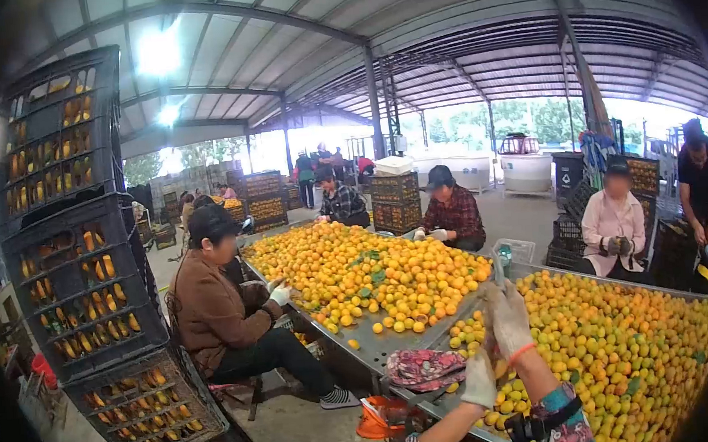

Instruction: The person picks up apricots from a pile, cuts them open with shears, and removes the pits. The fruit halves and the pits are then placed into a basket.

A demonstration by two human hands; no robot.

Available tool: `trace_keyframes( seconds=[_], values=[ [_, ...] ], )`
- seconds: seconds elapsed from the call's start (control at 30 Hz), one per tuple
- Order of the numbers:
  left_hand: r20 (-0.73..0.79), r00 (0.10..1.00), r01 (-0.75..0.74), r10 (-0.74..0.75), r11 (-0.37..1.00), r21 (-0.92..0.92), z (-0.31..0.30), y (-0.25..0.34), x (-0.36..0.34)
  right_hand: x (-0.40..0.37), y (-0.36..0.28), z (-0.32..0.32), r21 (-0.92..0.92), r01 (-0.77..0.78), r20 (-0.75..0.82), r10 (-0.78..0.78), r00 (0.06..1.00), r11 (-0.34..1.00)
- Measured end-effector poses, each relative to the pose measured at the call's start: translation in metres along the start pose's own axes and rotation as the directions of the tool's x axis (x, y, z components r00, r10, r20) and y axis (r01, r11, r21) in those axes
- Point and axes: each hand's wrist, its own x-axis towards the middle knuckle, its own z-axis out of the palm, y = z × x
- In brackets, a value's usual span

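Observation:
Both my hands wear pale work gloves and meet above the near edge of a sorting table heaped with yellow-orange round fruit [601, 343]. My right hand [510, 325] points upward with its fingers stretched out, an orange band around its wrist. Lower and beside it, my left hand [479, 376] reaches up against the right glove; its fingers are partly hidden and blurred, and I cannot tell whether they hold anything. A pink patterned cloth bundle [424, 369] lies on the table's rim, left of my hands.
A second fruit heap [366, 273] covers the metal table [371, 345] ahead. A person in brown [227, 308] sits at left, others around the tables. Fruit-filled black crates [87, 281] tower at far left. An orange-red bag [382, 416] sits low beside the table.

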Motion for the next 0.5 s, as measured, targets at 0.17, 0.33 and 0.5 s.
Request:
trace_keyframes(
  seconds=[0.17, 0.33, 0.5],
  values=[
    [-0.082, 0.995, 0.019, -0.063, 0.893, -0.45, -0.05, 0.027, 0.012, 0.006, 0.002, 0.048, 0.162, 0.039, -0.014, -0.037, 0.999, 0.986],
    [0.079, 0.962, -0.274, 0.263, 0.895, 0.352, -0.048, -0.058, -0.029, -0.027, 0.038, 0.02, 0.409, -0.129, -0.143, 0.203, 0.969, 0.903],
    [0.242, 0.959, 0.112, -0.149, 0.981, 0.16, -0.014, -0.059, -0.057, -0.053, 0.098, -0.038, 0.556, -0.091, -0.335, 0.323, 0.885, 0.826]
  ],
)
